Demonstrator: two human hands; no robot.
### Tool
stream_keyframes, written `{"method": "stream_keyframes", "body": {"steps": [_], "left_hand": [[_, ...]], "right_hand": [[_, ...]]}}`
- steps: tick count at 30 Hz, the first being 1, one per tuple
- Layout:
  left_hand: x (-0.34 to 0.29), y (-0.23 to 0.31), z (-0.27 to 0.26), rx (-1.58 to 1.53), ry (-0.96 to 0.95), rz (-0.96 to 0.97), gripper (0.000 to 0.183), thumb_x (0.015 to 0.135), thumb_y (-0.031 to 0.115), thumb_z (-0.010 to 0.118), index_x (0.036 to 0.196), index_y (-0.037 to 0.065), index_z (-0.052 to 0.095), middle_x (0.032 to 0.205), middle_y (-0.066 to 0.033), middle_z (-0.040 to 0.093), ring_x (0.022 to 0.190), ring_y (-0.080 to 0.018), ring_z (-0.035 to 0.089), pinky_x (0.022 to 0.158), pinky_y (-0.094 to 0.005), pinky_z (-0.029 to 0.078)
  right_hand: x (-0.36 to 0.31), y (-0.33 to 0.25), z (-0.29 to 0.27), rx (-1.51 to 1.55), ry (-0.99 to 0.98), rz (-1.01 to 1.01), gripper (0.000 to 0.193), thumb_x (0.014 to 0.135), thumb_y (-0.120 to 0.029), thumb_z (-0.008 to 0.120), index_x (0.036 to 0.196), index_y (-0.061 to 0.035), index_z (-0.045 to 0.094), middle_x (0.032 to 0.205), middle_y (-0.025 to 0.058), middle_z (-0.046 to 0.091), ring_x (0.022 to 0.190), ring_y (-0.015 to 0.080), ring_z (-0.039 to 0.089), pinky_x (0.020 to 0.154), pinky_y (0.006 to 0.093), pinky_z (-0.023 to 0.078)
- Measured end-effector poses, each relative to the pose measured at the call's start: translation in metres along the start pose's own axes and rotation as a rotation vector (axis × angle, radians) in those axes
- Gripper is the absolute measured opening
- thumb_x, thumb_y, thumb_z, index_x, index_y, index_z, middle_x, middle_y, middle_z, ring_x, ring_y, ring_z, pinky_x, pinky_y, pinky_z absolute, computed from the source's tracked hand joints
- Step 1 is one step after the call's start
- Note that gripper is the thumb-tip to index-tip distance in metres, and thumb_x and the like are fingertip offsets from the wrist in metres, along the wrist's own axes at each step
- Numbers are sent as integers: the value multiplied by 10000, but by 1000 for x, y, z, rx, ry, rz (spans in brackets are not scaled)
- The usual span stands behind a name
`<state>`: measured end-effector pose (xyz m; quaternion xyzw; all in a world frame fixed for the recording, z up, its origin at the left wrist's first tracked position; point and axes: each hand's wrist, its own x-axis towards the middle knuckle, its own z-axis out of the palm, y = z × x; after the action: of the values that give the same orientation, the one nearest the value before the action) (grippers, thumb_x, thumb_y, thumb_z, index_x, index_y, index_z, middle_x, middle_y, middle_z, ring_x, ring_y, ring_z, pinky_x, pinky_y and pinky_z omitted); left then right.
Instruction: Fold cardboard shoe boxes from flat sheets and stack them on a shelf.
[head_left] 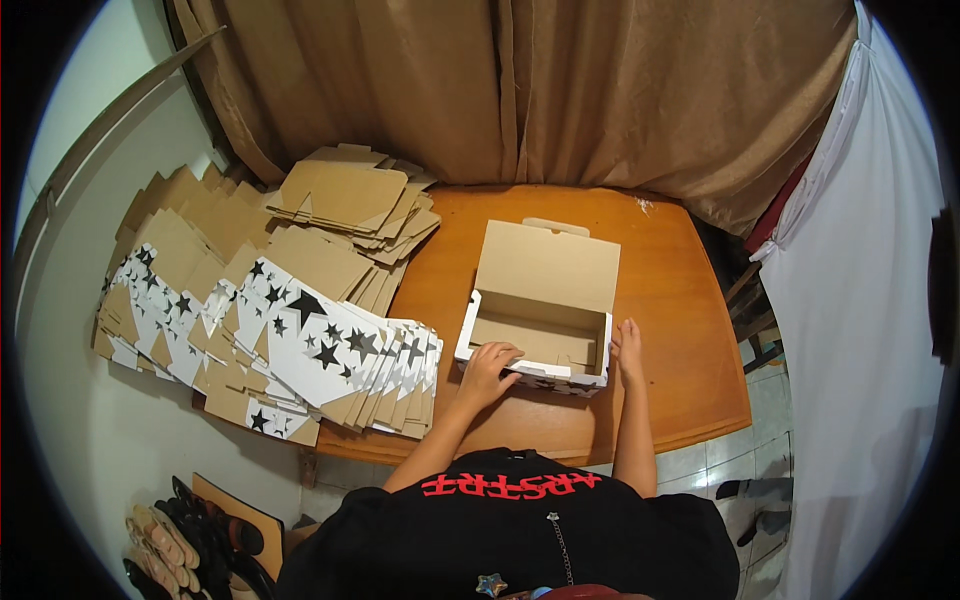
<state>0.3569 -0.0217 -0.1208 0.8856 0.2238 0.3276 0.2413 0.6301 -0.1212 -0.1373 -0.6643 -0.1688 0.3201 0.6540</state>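
A cardboard box (pixel 546 262) stands on the wooden table in front of me, its lid raised and leaning back. Plain brown inside, it has white outer walls with black marks. My left hand (pixel 487 370) is closed over the front wall near the left corner, fingers reaching inside and thumb on the outer side. Just beyond the right wall, my right hand (pixel 628 352) is held upright with its fingers stretched out. Whether it touches that wall is hard to see.
Flattened boxes with black stars (pixel 310 330) lie in overlapping piles on the left. Behind them is a stack of brown cardboard pieces (pixel 340 192). A brown curtain (pixel 600 90) hangs past the table (pixel 690 300), a white curtain (pixel 850 330) at right. Shoes (pixel 165 545) sit at lower left.
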Motion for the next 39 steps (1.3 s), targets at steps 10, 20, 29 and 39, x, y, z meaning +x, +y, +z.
{"method": "stream_keyframes", "body": {"steps": [10, 20, 29, 39], "left_hand": [[-19, -49, -18, 94, 185, -311, 648, 807, 270, 634, 1321, -18, 363, 1411, -150, 327, 1303, -340, 289, 1058, -417, 238], [-13, -47, -5, -181, 333, -442, 620, 779, 134, 634, 1326, 1, 374, 1389, -163, 361, 1274, -293, 361, 1038, -335, 291], [-7, -41, 4, -66, 456, -515, 508, 784, 168, 626, 1215, -56, 476, 1331, -183, 422, 1222, -323, 406, 997, -350, 334], [-20, -40, 35, 6, 740, -569, 383, 784, 141, 622, 1118, 15, 483, 1329, -227, 262, 1225, -386, 281, 988, -448, 269]], "right_hand": [[31, -2, 55, -167, 94, -282, 710, 871, -377, 538, 1341, 71, 251, 1237, 269, 461, 1158, 337, 450, 975, 384, 338], [39, 0, 59, -245, 68, -499, 661, 859, -433, 531, 1280, 40, 343, 1180, 216, 496, 1123, 306, 467, 974, 380, 337], [18, -36, 56, 136, -142, -741, 476, 811, -453, 608, 958, -3, 563, 1082, 137, 555, 1074, 237, 498, 939, 367, 363], [-48, -17, 37, -437, -121, -649, 166, 735, -167, 695, 843, -44, 668, 1077, 172, 585, 1157, 374, 457, 966, 440, 354]]}}
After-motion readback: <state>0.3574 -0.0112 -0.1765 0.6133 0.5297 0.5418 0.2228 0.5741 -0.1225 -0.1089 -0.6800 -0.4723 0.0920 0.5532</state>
